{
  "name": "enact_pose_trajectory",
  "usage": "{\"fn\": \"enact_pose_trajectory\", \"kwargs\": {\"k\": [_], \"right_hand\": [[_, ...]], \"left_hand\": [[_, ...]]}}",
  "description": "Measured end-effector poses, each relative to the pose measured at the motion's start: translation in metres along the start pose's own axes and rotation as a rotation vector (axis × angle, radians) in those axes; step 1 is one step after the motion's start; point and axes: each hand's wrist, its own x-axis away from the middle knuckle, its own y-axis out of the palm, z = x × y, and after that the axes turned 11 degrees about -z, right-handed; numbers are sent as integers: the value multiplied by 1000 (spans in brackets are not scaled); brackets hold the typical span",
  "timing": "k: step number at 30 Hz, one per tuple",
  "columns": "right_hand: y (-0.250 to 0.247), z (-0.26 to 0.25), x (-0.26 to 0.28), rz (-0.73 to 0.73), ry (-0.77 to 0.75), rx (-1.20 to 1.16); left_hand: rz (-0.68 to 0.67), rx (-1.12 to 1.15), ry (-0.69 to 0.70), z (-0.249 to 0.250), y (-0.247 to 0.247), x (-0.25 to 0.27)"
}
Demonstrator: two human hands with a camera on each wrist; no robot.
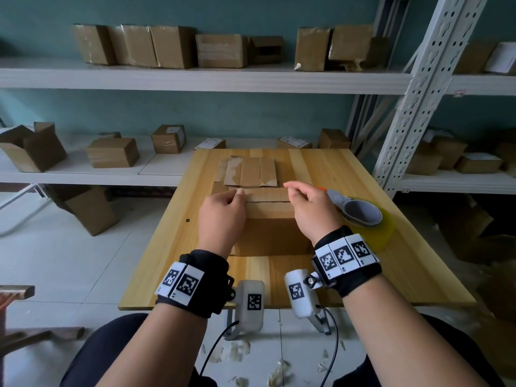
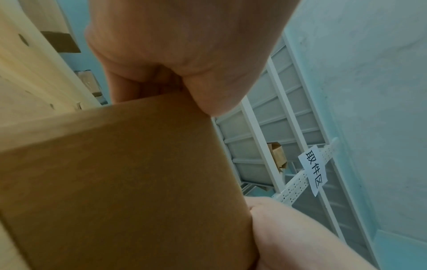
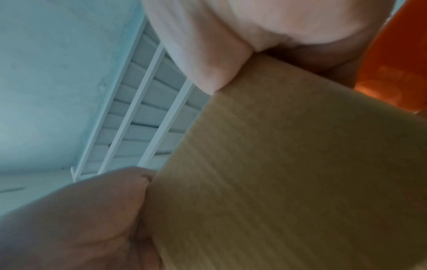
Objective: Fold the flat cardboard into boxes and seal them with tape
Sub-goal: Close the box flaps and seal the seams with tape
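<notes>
A brown cardboard box [image 1: 268, 219] stands in the middle of the wooden table [image 1: 321, 169], its top flaps folded down with a seam running across. My left hand [image 1: 223, 210] grips the box's left top edge, fingers curled over it [image 2: 173, 45]. My right hand [image 1: 310, 208] holds the right top edge, with the thumb lifted above the flap. Both wrist views are filled by the box wall [image 2: 115, 182] [image 3: 289, 164]. Flat cardboard [image 1: 251, 171] lies stacked just behind the box. A grey tape dispenser [image 1: 360, 210] with a yellowish roll lies right of my right hand.
White metal shelves [image 1: 195, 79] behind and right of the table carry several sealed boxes. More boxes lie on the floor at left [image 1: 89, 210]. Tape scraps [image 1: 279, 370] litter the tiles under the table's near edge.
</notes>
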Motion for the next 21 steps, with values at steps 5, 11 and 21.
{"fn": "enact_pose_trajectory", "kwargs": {"k": [5,11,21], "right_hand": [[0,-1,2,-13,-16,-13],[-8,7,0,-83,45,-100],[-28,19,-6,-234,134,-720]], "left_hand": [[-3,15,12,1,4,2],[-233,282,-134,-3,9,-1],[-489,782,-270,-10,-10,-4]]}}
